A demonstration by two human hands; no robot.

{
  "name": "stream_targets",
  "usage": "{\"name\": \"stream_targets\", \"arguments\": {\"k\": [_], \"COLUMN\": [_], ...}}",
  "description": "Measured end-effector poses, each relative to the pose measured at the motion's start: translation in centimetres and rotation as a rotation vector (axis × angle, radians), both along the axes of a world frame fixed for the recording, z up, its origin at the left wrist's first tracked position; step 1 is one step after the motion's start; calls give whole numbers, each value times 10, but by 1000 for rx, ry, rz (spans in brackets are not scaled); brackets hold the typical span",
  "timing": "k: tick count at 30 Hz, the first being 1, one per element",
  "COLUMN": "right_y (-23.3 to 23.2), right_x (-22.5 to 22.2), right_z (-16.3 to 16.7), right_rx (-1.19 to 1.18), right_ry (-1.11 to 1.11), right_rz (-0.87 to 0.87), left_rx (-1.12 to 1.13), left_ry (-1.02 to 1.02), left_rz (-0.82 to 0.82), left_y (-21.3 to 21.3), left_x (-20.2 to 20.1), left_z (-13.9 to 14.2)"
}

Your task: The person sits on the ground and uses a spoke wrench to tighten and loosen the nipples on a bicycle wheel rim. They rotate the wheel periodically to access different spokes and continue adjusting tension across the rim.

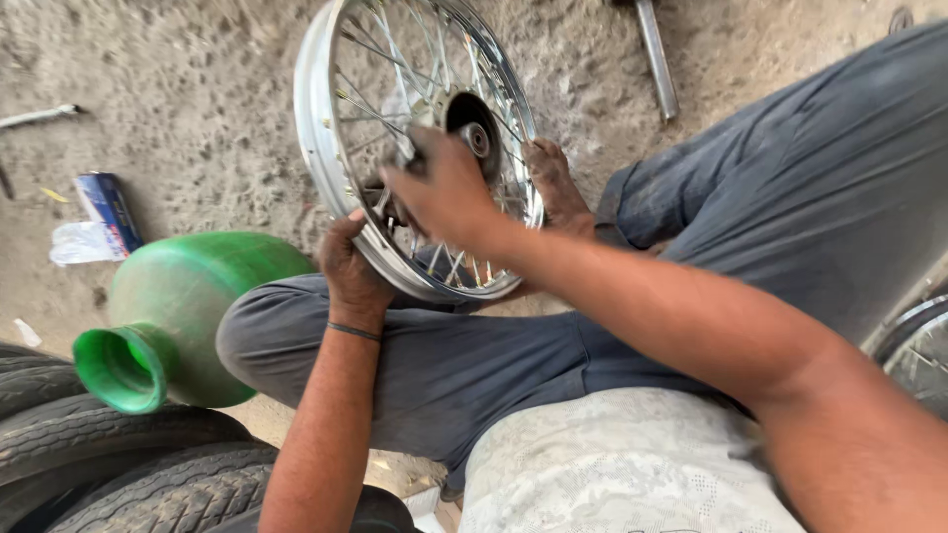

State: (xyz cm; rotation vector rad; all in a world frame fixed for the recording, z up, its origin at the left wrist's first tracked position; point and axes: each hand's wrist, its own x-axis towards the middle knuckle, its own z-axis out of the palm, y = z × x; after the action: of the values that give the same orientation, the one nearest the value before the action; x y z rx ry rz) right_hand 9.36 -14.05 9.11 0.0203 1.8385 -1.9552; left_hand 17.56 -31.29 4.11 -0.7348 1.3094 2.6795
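Note:
A chrome spoked wheel rim (318, 138) stands upright on the dirt ground, leaning against my grey-trousered legs. Its dark hub (476, 126) sits at the centre of the spokes. My left hand (348, 265) grips the rim's lower edge and steadies it. My right hand (442, 190) reaches in over the spokes beside the hub, fingers closed on a small metal tool (403, 150) that is mostly hidden by the hand. A bare foot (555, 184) rests just behind the rim on the right.
A green plastic pot (183, 306) lies on its side at left. Black tyres (128, 464) are stacked at bottom left. A blue carton (107, 209) and metal tools (39, 115) lie on the dirt. A metal bar (656, 57) is at top; another rim (913, 341) at right.

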Motion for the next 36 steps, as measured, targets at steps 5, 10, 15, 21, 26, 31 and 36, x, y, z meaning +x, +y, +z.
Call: {"name": "stream_targets", "arguments": {"k": [5, 10, 15, 21, 26, 31, 36], "right_y": [31, 1, 2, 31, 48, 74, 81], "right_x": [72, -7, -9, 74, 52, 29, 19], "right_z": [-8, -20, 13, 11, -4, -3, -11], "right_rx": [59, -18, 5, -57, 304, 323, -81], "right_ry": [228, -288, -35, 74, 292, -199, -244], "right_rz": [-61, 3, 6, 84, 189, 206, 33], "left_rx": [-128, -134, -87, -87, -493, -428, -548], "left_ry": [180, 33, 21, 95, -40, 49, -175], "left_rz": [-199, -70, -34, -108, 99, 73, -106], "left_y": [8, 5, 0, 23, 69, 73, 31], "left_x": [-5, -3, 3, -13, 10, 18, -9], "left_z": [11, 8, -2, 36, 51, 49, 78]}}
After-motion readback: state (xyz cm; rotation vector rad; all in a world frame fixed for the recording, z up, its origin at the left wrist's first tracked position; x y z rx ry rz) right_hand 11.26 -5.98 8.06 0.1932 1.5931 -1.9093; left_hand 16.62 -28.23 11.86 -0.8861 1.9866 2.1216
